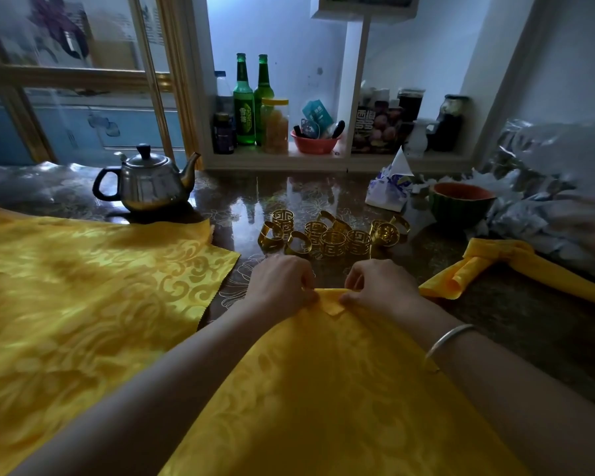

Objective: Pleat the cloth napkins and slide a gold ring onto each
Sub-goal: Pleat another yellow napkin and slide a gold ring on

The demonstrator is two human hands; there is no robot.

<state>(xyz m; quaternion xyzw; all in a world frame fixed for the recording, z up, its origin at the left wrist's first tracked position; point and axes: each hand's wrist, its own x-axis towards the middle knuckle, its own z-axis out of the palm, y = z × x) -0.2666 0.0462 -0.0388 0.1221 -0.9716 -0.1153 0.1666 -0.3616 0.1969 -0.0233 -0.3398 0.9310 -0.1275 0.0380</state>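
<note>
Pinching the far edge of the napkin (323,389), both hands sit close together at mid-table, forearms reaching forward over the cloth. Left hand (282,283): fingers curled, thumb and fingertips nipping a small fold. Right hand (378,286): same grip just beside it, with a turned-over corner showing between the two; bangle (450,338) on that wrist. The napkin lies flat on the table (512,324), spreading toward the viewer. Rings (334,235) stand clustered just beyond the hands, untouched. A folded napkin (495,266) lies at right, a flat pile (83,286) at left. Writing: the bottle (244,108) label carries yellow Chinese characters and the box (375,128) white ones; neither can be read with certainty.
</note>
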